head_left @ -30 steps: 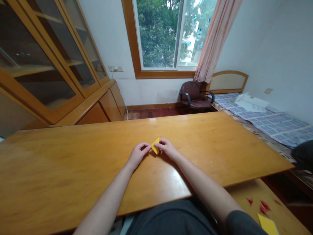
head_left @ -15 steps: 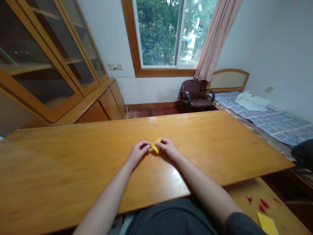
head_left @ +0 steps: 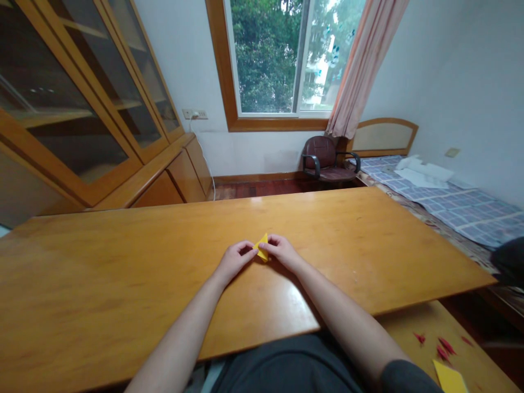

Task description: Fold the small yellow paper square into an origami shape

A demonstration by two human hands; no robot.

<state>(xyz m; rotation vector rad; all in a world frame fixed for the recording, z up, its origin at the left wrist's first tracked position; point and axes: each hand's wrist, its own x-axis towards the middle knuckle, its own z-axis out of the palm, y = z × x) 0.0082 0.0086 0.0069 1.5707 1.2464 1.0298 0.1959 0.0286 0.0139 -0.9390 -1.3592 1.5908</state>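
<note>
A small folded piece of yellow paper [head_left: 262, 246] rests on the wooden table [head_left: 123, 262], near its middle. My left hand [head_left: 234, 259] pinches its left edge with curled fingers. My right hand [head_left: 279, 252] pinches its right side, fingers closed over the fold. Both forearms reach in from the bottom of the view. Only a triangular tip of the paper shows above the fingers.
A lower wooden surface at bottom right holds a yellow paper sheet [head_left: 450, 377] and several small red folded pieces [head_left: 442, 349]. A glass-door cabinet [head_left: 82, 109] stands at left, a dark chair [head_left: 325, 158] and a bed [head_left: 450, 202] behind the table at right.
The yellow paper has been pressed smaller and lower between my fingers; less of its tip shows. Both hands stay together at the same spot on the table.
</note>
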